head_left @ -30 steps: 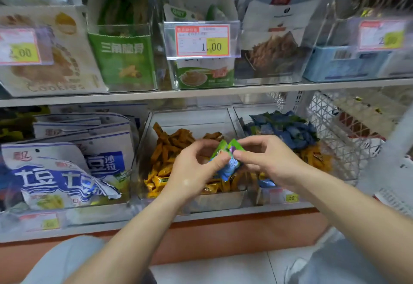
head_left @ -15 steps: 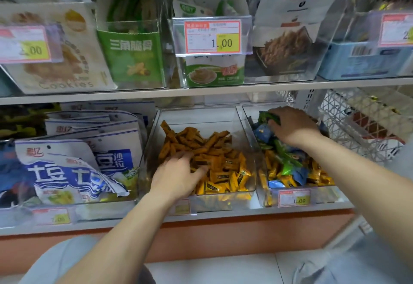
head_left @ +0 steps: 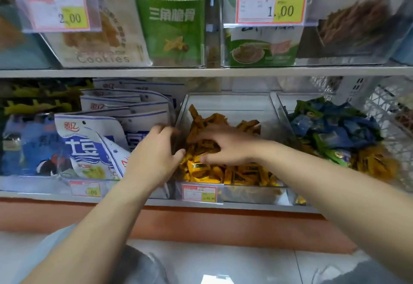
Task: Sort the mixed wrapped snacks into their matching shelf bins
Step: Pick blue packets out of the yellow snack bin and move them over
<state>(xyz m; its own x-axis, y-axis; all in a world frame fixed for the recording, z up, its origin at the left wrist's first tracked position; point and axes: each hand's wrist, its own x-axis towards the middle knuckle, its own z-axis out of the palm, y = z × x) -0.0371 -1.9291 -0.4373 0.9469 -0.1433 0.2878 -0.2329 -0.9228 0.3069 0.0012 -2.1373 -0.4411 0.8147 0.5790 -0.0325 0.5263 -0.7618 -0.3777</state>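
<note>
Both of my hands are in the middle clear bin (head_left: pixel 228 98), which holds a pile of orange-yellow wrapped snacks (head_left: pixel 245 172). My left hand (head_left: pixel 154 156) is at the bin's left wall, thumb pointing right, its fingers blurred. My right hand (head_left: pixel 223 147) lies spread over the pile with its fingertips dug into the wrappers; nothing shows clearly pinched. The bin to the right (head_left: pixel 282 114) holds mixed snacks: blue wrappers (head_left: pixel 339 127), green ones (head_left: pixel 335 155) and orange ones (head_left: pixel 375 165).
Blue-and-white bags (head_left: pixel 89 145) stand in the bin to the left. The upper shelf board (head_left: pixel 201 72) hangs close above, carrying cookie and green snack boxes. A white wire basket (head_left: pixel 388 109) sits at the far right. A price tag (head_left: pixel 199 192) fronts the middle bin.
My right hand left the right bin and came across onto the orange-yellow pile. My left hand slid to the bin's left wall. The camera moved closer and to the left.
</note>
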